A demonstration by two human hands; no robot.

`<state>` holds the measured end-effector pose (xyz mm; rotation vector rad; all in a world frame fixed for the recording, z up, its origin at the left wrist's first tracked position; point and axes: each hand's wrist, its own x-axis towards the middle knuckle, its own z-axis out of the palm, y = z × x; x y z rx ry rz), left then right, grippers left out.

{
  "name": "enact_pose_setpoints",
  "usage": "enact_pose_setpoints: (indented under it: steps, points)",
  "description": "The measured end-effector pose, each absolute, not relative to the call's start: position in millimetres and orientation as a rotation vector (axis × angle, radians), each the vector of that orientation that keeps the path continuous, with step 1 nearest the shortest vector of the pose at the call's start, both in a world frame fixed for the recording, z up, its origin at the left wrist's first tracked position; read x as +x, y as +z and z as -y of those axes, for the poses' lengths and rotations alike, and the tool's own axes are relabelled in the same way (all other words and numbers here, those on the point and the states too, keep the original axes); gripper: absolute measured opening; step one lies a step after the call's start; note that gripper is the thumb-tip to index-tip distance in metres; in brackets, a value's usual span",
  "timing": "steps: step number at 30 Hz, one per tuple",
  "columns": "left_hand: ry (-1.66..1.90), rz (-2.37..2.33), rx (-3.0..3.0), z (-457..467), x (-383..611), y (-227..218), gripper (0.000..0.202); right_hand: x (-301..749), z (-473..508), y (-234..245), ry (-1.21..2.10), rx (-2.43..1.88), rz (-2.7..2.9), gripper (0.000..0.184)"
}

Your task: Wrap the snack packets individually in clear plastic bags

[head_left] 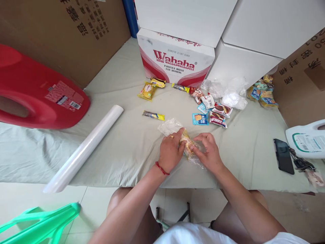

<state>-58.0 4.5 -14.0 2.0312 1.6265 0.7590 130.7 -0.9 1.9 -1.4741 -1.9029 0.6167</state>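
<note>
big red plastic jug (38, 91) far left of white-and-red wahaha carton (177, 61). white film roll (83, 149) left-front of carton. clear plastic bag with yellow snack (186, 144) straight in front of carton, pinched by left hand (170, 152) and right hand (209, 152), fingers closed on it. loose snack packets (213, 113) between carton and bag.

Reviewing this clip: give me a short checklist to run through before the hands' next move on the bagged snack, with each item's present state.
1. Left hand on the clear bag: ok, fingers rest on it.
2. Right hand on the bag's other end: ok.
3. Yellow snack inside the bag: ok, it shows through the plastic.
4. Bag lying on the cloth: ok.
5. Bag mouth open or closed: cannot tell.
6. Loose snack packets apart from the hands: ok.
</note>
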Motion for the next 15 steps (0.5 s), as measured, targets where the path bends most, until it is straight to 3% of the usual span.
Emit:
enact_pose_setpoints:
  steps: [5, 15]
  points:
    - [0.717, -1.650, 1.980, -4, -57, -12, 0.051, 126, -6, 5, 0.436, -1.329, 2.149, 0.014]
    - [0.640, -1.607, 2.018, -4, -59, -1, 0.064, 129, -20, -9, 0.821, -1.629, 1.764, 0.017]
